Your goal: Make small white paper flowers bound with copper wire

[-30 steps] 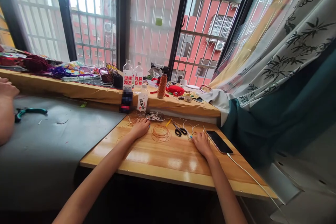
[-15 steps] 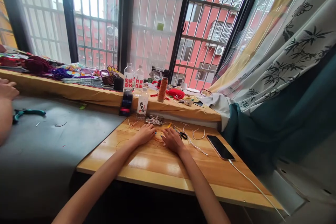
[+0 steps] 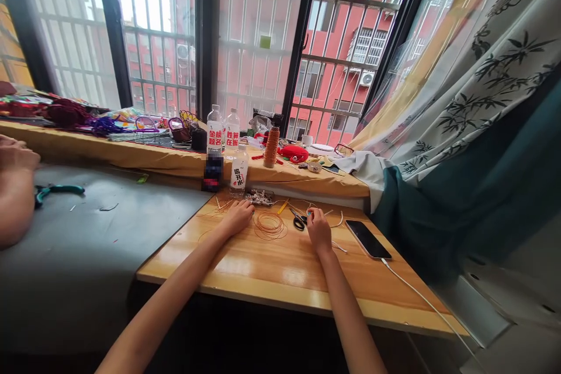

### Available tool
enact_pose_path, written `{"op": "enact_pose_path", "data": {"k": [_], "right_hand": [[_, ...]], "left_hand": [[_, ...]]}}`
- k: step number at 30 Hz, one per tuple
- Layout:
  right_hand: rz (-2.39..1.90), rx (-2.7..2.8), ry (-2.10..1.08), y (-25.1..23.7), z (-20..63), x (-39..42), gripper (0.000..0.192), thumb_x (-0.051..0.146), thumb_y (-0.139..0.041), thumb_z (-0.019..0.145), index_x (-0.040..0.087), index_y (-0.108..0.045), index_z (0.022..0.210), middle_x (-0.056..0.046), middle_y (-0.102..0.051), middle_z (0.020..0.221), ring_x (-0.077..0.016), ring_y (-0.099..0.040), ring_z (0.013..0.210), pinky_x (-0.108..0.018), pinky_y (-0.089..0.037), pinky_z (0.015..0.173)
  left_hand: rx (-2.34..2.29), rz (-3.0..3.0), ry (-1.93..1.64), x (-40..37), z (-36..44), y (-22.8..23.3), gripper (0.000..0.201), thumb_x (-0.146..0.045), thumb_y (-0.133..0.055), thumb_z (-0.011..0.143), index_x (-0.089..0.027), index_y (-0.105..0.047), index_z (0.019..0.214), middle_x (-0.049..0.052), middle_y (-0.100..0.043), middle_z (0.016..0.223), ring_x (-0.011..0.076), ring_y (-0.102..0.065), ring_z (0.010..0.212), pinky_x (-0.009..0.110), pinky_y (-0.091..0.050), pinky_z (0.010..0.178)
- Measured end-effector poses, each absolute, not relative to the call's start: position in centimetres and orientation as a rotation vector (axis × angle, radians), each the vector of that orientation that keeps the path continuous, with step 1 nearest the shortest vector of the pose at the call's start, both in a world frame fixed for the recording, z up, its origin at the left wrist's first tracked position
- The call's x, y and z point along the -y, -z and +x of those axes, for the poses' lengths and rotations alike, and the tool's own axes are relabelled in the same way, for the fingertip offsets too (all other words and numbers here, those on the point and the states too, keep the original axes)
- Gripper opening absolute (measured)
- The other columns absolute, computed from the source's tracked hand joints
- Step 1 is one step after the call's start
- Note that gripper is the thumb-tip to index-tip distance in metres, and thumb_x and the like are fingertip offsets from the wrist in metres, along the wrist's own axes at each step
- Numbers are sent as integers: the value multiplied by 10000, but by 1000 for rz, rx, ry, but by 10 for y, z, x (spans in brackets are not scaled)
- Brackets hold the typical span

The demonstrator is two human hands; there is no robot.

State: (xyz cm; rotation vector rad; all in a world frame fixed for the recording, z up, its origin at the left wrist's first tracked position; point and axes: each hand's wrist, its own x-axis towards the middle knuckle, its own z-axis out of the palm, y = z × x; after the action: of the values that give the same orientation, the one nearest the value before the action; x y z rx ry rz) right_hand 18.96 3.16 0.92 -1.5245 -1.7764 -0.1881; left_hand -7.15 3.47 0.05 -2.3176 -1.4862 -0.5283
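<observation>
From my feed, both forearms reach out over the wooden surface (image 3: 280, 280). My left hand (image 3: 237, 216) lies palm down on it, fingers loosely spread, holding nothing, just left of the coil of copper wire (image 3: 269, 225), which lies flat between the two hands. My right hand (image 3: 318, 229) is curled, its fingertips closing around the handles of the black scissors (image 3: 299, 220); I cannot tell whether it has a firm hold on them. A white cord (image 3: 337, 243) runs under that hand, and to the right a dark phone (image 3: 367, 238) lies face up with a white cable (image 3: 421, 298) trailing toward the near right edge. Just beyond the left hand stands a small water bottle (image 3: 239, 170), with a little pile of metal bits (image 3: 259, 196) beside it. Farther back, on the yellow-covered sill (image 3: 144, 155), I see two taller bottles (image 3: 222, 127), an orange thread spool (image 3: 272, 146) and a red pouch (image 3: 294, 153). At far left, another person's hand (image 3: 17, 187) rests on a grey surface (image 3: 87, 245) near teal pliers (image 3: 56, 190).
</observation>
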Motion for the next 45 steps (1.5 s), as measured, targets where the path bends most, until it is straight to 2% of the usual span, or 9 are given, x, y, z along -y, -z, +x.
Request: {"op": "enact_pose_path", "data": {"k": [7,15,19,24,29,32,35,40,45], "right_hand": [[-1766,1924,106,-3,199,-34,307,152,-275,799,171,-534,962,-83,-521,963,-173,-494,861,-250,-345,740],[-1710,1964,156,-12,202,-33,341,135,-262,801,173,-520,1020,-87,-494,1012,-162,-470,921,-239,-321,810],[-2030,1890,31,-13,215,-27,330,264,-292,815,197,-489,1072,-109,-467,1089,-230,-405,1039,-360,-295,849],[-2195,1961,-128,-1,224,-18,494,448,-330,779,178,-375,1191,-141,-326,1258,-287,-282,1155,-496,-198,894],[-2193,2024,-163,3,225,-18,492,433,-268,805,176,-338,1219,-126,-224,1339,-270,-179,1219,-509,-136,929],[-2203,2040,-145,1,223,-18,472,422,-254,811,179,-346,1205,-125,-228,1336,-264,-187,1216,-518,-145,923],[-2222,2029,-136,0,221,-18,448,420,-249,811,183,-385,1167,-130,-263,1312,-266,-207,1205,-524,-153,915],[-2181,2000,-134,2,214,-20,450,384,-270,811,182,-353,1205,-139,-214,1334,-268,-175,1219,-520,-140,923],[-2148,1948,-79,7,209,-24,462,325,-302,796,174,-311,1233,-126,-154,1360,-266,-156,1222,-511,-155,925]], "left_hand": [[1547,-2272,501,-35,-79,-2,216,-179,-332,820,-141,-541,783,99,-595,819,195,-510,825,331,-305,760],[1461,-2312,513,-34,-70,0,213,-204,-345,818,-154,-536,738,78,-603,772,182,-527,763,313,-316,724],[1453,-2321,507,-34,-68,1,214,-205,-343,816,-150,-534,737,84,-608,774,183,-537,750,315,-322,714],[1468,-2324,539,-33,-70,-2,232,-212,-333,816,-150,-534,718,88,-613,754,186,-547,750,318,-329,726],[1783,-2272,977,-39,-78,-6,231,-242,-360,788,-156,-545,680,85,-610,740,190,-547,782,326,-333,774],[2006,-2278,1434,-46,-80,-8,251,-293,-383,754,-159,-556,633,42,-598,619,158,-551,656,271,-383,653],[2083,-2277,1772,-52,-81,-12,312,-332,-349,744,-137,-591,713,28,-596,584,123,-542,559,222,-394,545],[2154,-2124,1900,-56,-93,-16,429,-333,-272,766,-67,-557,944,74,-616,700,113,-549,566,220,-418,546],[2254,-1974,1692,-55,-106,-10,252,-233,-379,713,-109,-590,771,95,-605,757,190,-538,774,299,-404,689]]}}
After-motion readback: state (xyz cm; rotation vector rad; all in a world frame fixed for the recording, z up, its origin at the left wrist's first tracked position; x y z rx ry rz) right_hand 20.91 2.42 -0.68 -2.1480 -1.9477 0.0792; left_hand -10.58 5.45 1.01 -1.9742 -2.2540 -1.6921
